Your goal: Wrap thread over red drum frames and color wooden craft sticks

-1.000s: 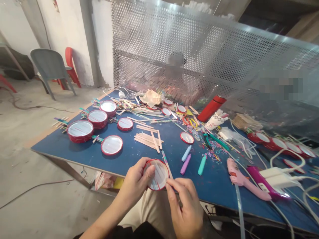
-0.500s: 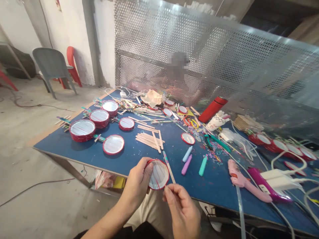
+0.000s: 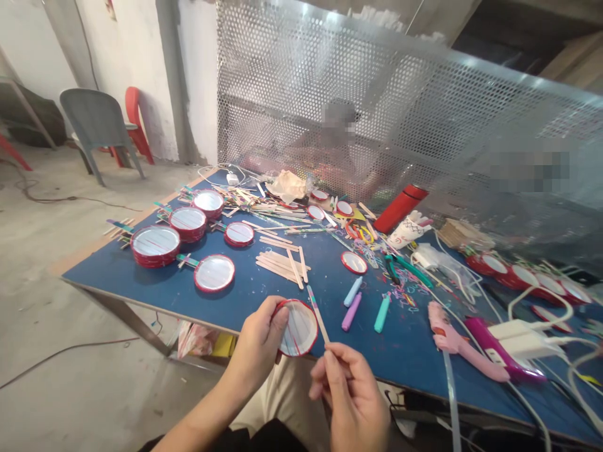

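Note:
My left hand [image 3: 262,329] holds a small round disc [image 3: 300,328] by its left side, thumb on top. Its face is whitish, its rim is red, and thin red lines cross it. My right hand [image 3: 346,386] is closed, its thumb and forefinger pinching the near end of a wooden craft stick [image 3: 319,315]. Coloured bands mark that stick's far half, which extends over the blue table, right of the disc. Beyond it are several plain craft sticks [image 3: 277,265] and a separate red-rimmed disc [image 3: 353,262].
Stacked red-rimmed discs with stick handles [image 3: 155,245] stand left. Blue, purple and teal markers [image 3: 382,312] lie right of centre, near green-handled pliers [image 3: 409,270]. A pink glue gun [image 3: 464,345], cables, a red bottle [image 3: 400,208] and a paper cup [image 3: 407,231] occupy the right.
My right hand has moved from the disc's lower right edge slightly rightward to the craft stick's near end, and now pinches it. My left hand still holds the disc.

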{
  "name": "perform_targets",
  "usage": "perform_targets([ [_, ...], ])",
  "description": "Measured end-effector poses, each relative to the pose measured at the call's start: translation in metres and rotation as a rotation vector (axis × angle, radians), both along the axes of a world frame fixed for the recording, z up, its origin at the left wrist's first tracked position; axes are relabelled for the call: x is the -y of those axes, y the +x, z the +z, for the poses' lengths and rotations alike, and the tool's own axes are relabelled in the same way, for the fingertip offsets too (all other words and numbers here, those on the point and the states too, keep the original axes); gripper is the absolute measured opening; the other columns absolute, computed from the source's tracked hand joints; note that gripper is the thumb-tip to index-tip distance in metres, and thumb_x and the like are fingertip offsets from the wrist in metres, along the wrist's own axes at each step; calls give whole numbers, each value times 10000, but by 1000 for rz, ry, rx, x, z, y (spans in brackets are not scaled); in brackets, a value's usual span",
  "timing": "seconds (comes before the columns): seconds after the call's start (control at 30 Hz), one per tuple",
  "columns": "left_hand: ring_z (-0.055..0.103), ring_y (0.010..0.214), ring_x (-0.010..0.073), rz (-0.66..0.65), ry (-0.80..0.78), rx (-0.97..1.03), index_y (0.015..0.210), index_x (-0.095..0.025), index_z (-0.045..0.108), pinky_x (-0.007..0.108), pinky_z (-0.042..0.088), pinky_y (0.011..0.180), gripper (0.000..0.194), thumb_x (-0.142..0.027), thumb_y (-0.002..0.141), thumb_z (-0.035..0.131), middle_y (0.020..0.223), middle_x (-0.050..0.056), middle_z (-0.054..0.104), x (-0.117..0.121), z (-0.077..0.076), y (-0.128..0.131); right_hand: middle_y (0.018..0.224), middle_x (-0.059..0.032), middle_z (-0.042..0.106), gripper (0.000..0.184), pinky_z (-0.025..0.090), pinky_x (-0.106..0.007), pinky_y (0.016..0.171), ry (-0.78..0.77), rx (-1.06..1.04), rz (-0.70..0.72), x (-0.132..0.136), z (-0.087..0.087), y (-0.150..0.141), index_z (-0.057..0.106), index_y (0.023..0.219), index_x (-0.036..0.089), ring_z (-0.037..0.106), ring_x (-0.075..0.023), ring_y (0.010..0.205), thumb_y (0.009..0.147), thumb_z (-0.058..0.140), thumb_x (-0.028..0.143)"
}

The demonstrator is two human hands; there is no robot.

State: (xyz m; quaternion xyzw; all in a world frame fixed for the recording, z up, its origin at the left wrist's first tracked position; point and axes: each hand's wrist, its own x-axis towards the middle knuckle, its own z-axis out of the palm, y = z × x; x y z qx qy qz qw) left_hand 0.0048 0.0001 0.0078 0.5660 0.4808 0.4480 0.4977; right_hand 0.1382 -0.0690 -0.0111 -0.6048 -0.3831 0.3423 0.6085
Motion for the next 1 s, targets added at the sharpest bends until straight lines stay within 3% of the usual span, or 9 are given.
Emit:
perform_targets([
  [0.2, 640, 675, 167, 13, 151, -147, 929, -195, 640, 237, 475, 624, 240, -352, 965, 462, 759, 13, 707, -2, -3, 2, 724, -30, 741, 287, 549, -253, 547, 174, 562, 85, -16, -11, 21, 750, 1037, 228, 655, -157, 533, 944, 592, 449],
  [0.37, 640, 674, 164, -15, 163, -172, 929, -194, 639, 231, 477, 626, 244, -337, 972, 446, 773, 20, 721, -3, -4, 2, 793, -56, 784, 273, 589, -261, 629, 213, 737, 69, -19, -13, 24, 756, 1004, 216, 726, -181, 608, 969, 570, 413],
  [0.53, 642, 670, 163, -48, 160, -188, 924, -202, 635, 229, 472, 632, 248, -338, 975, 434, 763, 17, 717, -1, -3, 3, 735, -55, 771, 267, 546, -231, 564, 196, 855, 42, -20, -9, 23, 762, 930, 223, 722, -179, 585, 947, 588, 424],
  [0.6, 638, 667, 166, -31, 145, -200, 926, -203, 632, 233, 470, 632, 254, -346, 974, 427, 762, 18, 714, -1, -3, 4, 666, -38, 735, 287, 490, -216, 493, 103, 750, 45, -18, -5, 21, 739, 899, 220, 680, -159, 530, 936, 579, 455],
  [0.73, 626, 675, 172, -5, 115, -214, 938, -189, 617, 244, 452, 626, 275, -367, 971, 410, 760, 24, 699, -1, -3, 3, 514, 49, 565, 346, 346, -177, 388, -175, 246, 142, -13, 2, 14, 630, 840, 208, 465, -80, 376, 918, 564, 539],
  [0.8, 622, 679, 174, -7, 100, -205, 945, -185, 613, 247, 441, 621, 282, -376, 969, 407, 757, 22, 690, -2, -2, 2, 485, 79, 505, 401, 321, -159, 382, -237, 54, 208, -11, 3, 13, 588, 826, 206, 404, -58, 361, 881, 593, 603],
  [1.0, 595, 652, 171, 0, 56, -180, 946, -189, 602, 248, 416, 587, 281, -387, 964, 404, 737, 8, 660, -1, 1, 3, 446, 92, 470, 518, 279, -143, 350, -284, -119, 283, -10, 5, 13, 557, 828, 201, 369, -51, 342, 796, 642, 711],
])
